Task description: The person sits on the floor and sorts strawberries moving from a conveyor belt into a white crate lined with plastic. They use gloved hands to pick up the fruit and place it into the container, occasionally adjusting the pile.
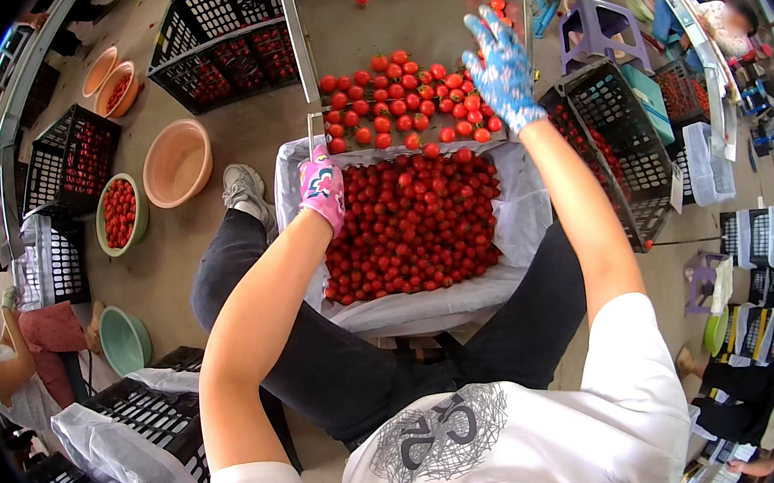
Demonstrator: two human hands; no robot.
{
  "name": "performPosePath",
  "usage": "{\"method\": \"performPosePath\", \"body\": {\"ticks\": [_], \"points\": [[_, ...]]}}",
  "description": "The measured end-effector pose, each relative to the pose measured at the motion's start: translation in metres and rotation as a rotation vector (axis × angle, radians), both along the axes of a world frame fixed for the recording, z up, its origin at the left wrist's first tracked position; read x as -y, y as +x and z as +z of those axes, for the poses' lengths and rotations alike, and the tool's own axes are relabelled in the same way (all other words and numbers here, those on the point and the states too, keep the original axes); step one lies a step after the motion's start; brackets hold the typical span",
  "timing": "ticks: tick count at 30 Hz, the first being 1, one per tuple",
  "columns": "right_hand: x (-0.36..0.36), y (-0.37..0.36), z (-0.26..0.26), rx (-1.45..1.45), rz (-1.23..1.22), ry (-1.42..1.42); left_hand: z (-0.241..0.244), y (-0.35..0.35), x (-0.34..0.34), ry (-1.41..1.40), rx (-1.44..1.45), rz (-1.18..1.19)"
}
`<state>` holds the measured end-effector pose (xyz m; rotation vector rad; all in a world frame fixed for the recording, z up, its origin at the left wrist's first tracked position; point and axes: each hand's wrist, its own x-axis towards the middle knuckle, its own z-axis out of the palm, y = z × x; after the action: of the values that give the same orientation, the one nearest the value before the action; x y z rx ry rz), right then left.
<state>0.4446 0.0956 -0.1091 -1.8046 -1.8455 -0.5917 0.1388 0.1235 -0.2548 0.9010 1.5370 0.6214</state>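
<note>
My left hand point(322, 190), in a pink patterned glove, is at the left rim of a crate lined with white sheeting point(522, 209). Its fingertips meet the lower end of a metal edge bar point(310, 128); how they curl there is hidden. The crate between my knees holds a heap of small red tomatoes point(414, 231). Over the right side of a sorting tray point(358, 36), my right hand point(502, 70) wears a blue floral glove, fingers spread and holding nothing visible. Loose cherry tomatoes point(396, 92) cover the tray's near end, just above the crate.
Black crates of tomatoes stand left point(226, 60) and right point(622, 153) of the tray. On the floor at left are an empty orange basin point(177, 163) and a green basin of tomatoes point(119, 213). A purple stool point(602, 31) stands right; other people work at both sides.
</note>
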Motion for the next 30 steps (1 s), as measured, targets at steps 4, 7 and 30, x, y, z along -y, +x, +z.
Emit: {"method": "performPosePath", "body": {"ticks": [4, 7, 30], "points": [[-0.049, 0.051, -0.011, 0.151, -0.098, -0.035, 0.044, 0.008, 0.014, -0.048, -0.054, -0.037], [-0.072, 0.063, -0.019, 0.116, -0.191, -0.118, 0.033, 0.006, 0.012, -0.050, -0.120, -0.003], [0.015, -0.007, -0.053, -0.016, -0.034, -0.063, -0.005, 0.013, 0.004, 0.153, -0.247, 0.129]]}}
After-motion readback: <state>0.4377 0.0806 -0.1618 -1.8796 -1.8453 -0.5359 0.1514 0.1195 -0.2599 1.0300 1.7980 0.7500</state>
